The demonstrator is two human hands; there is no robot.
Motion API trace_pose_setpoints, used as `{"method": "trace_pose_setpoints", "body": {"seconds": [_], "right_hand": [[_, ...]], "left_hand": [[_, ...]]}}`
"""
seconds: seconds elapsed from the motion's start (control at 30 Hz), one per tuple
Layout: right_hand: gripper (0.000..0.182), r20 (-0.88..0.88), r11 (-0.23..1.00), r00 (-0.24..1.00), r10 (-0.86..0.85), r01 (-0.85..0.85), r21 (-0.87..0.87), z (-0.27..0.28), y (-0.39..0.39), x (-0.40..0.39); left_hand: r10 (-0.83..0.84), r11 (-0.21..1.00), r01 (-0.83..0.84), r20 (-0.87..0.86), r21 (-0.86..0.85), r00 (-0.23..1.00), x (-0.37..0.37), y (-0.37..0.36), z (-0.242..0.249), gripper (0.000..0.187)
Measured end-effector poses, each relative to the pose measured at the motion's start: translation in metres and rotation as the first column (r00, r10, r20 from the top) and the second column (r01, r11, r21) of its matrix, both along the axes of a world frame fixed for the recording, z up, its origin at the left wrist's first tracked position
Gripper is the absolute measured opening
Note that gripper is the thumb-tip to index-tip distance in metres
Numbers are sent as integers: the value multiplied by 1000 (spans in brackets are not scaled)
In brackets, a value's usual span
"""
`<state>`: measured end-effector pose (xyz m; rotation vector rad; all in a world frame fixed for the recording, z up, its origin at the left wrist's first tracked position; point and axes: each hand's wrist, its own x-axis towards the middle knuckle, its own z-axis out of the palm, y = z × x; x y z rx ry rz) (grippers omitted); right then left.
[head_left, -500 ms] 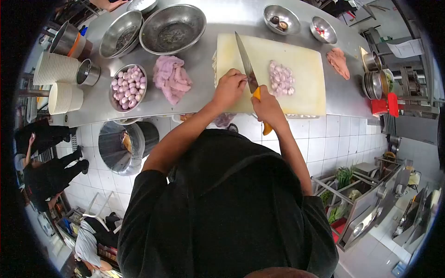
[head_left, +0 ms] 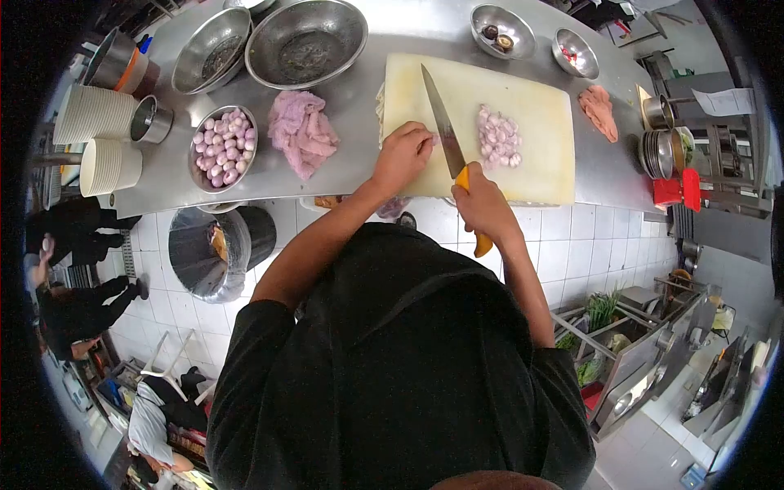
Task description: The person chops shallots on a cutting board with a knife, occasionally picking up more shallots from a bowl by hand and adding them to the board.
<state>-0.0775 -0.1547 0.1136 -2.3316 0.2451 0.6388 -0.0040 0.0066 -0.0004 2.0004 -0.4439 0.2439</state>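
My right hand (head_left: 482, 202) is wrapped round the yellow handle of a large knife (head_left: 442, 118), whose blade points up and left over the white cutting board (head_left: 539, 106). At the board's left part, my left hand (head_left: 404, 155) has its fingers closed on a small pale piece, seemingly a shallot, just left of the blade. A pile of peeled shallots (head_left: 498, 137) lies on the board right of the knife. More shallots fill a steel bowl (head_left: 195, 171) at the left, beside a crumpled pink cloth (head_left: 300, 135).
Large steel bowls (head_left: 306, 45) stand at the back left, small bowls (head_left: 502, 31) at the back right. An orange-pink cloth (head_left: 599, 113) lies right of the board. Below the counter's left side is a lined bin (head_left: 200, 257). Other people are at the far left.
My right hand and the knife have moved slightly right and down, away from my left hand. The view has shifted a little.
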Motion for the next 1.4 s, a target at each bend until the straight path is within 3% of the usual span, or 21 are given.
{"method": "trace_pose_setpoints", "body": {"seconds": [0.07, 0.17, 0.27, 0.4, 0.47, 0.5, 0.63, 0.73, 0.83, 0.97, 1.07, 1.17, 1.27, 1.4], "right_hand": [[27, 58, 1000, 998, -1, 1, 10, -22, -3, -4], [24, 418, 983, 896, 148, -87, -161, -78, 0, 8], [24, 73, 996, 997, -25, 19, 88, -31, 5, 24], [27, -41, 998, 997, -58, 59, 32, 3, 9, 18], [27, 207, 996, 978, 35, -17, -87, -61, 5, 20], [27, 325, 988, 941, 90, -42, -152, -65, 12, 23], [27, 63, 995, 995, -76, 72, 65, -30, 10, 33], [28, -50, 996, 996, -71, 74, 59, 9, 13, 25], [28, 278, 995, 959, 50, -23, -99, -79, 13, 30], [28, 41, 993, 996, -85, 81, 85, -21, 11, 39], [28, -51, 993, 994, -94, 97, 71, 8, 18, 32], [27, 265, 997, 964, 30, -8, -83, -82, 14, 34], [26, 51, 997, 998, -42, 38, 67, -24, 13, 40], [27, -25, 993, 995, -98, 99, 70, 1, 24, 33]], "left_hand": [[3, 1000, -3, 8, -9, 1000, 0, -1, -2, 11], [10, 999, -11, -23, -44, 1000, -1, -2, -2, 12], [-12, 1000, 12, -40, -6, 999, 2, 0, -2, 13], [-23, 1000, 23, 8, 2, 1000, 2, 3, 1, 14], [-16, 1000, 15, 48, 13, 999, 4, 2, 1, 14], [-15, 1000, 15, 40, -2, 999, 4, 2, 1, 14], [-21, 1000, 21, 11, -11, 1000, 2, 3, -3, 14], [-22, 1000, 22, 20, 5, 1000, 4, 2, -5, 15], [-18, 1000, 18, 16, 3, 1000, 4, 1, -6, 15], [-24, 999, 24, -3, -39, 1000, 2, 3, -3, 14], [-31, 999, 32, 12, -16, 999, 4, 3, -4, 14], [-7, 999, 7, -6, -39, 1000, 3, 1, -4, 13], [-18, 1000, 18, 6, -21, 1000, 3, 2, -1, 13], [-20, 999, 20, -7, -48, 1000, 2, 2, -2, 13]]}}
